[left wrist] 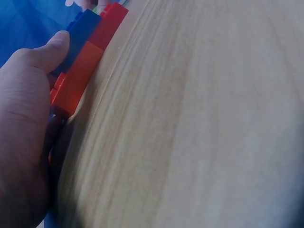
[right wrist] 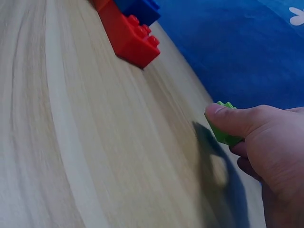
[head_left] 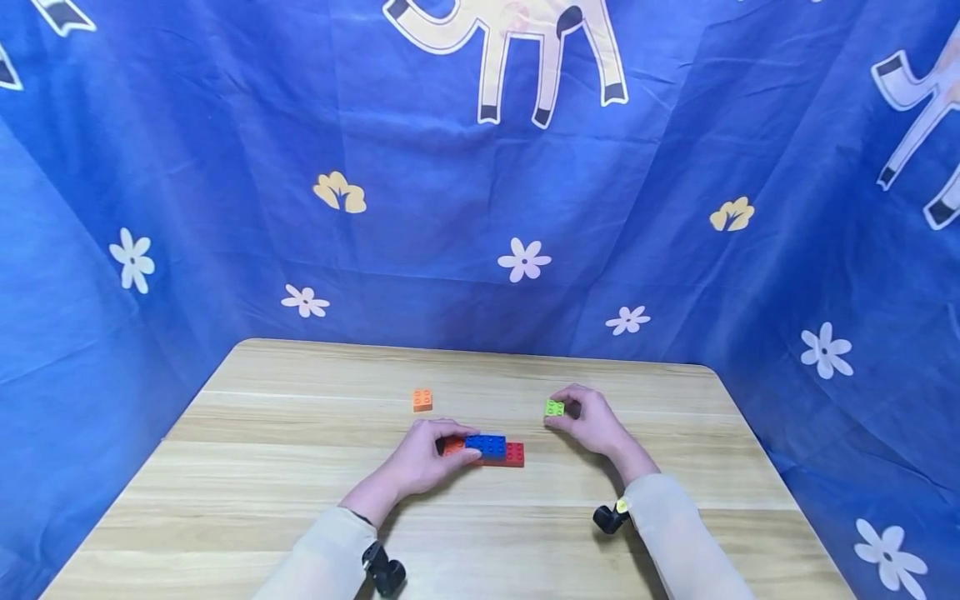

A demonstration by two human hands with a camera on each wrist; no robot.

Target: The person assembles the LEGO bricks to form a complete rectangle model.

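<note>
A blue toy brick [head_left: 491, 446] sits across the tops of a red brick [head_left: 514, 453] and an orange-red brick [left wrist: 78, 78], which stand end to end on the table. My left hand [head_left: 427, 457] grips this joined row at its left part, thumb along the near side of the blue brick and fingers on the far side. Off to the right, my right hand [head_left: 592, 421] pinches a small light green brick [head_left: 554, 407] between thumb and fingers. In the right wrist view the green brick [right wrist: 223, 126] has its studs facing up, with a shadow on the wood beneath.
A small orange brick [head_left: 422, 400] lies on the wooden table [head_left: 300, 475], beyond my left hand. Blue patterned cloth [head_left: 420, 275] hangs behind the table and along both sides. Each wrist carries a small black camera [head_left: 384, 571].
</note>
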